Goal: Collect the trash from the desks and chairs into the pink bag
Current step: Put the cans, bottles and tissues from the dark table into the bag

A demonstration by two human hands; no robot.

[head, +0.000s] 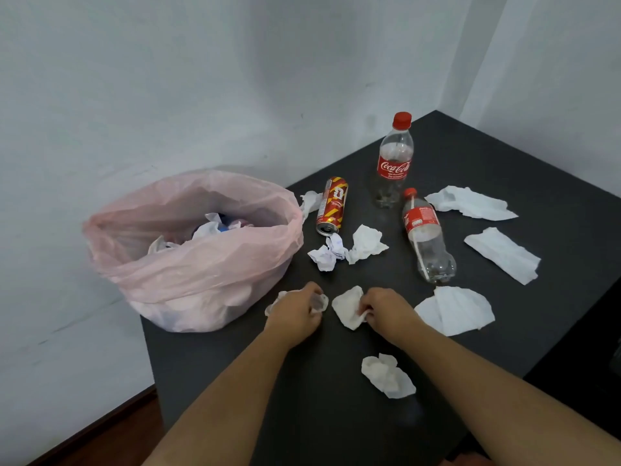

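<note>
The pink bag (188, 264) sits open on the left corner of the black desk (487, 169), with crumpled trash inside. My left hand (297, 312) grips a crumpled white tissue (319, 302) on the desk just right of the bag. My right hand (386, 309) pinches another white tissue (347, 307) beside it. Farther back lie a red and gold can (332, 206) on its side, a lying Coca-Cola bottle (426, 237) and an upright Coca-Cola bottle (395, 163).
Several more tissues are scattered on the desk: a crumpled pair (346, 248) by the can, flat ones at right (502, 253), (468, 203), (457, 311), and one (386, 375) between my forearms. White walls close the back and left. Wooden floor (111, 432) shows lower left.
</note>
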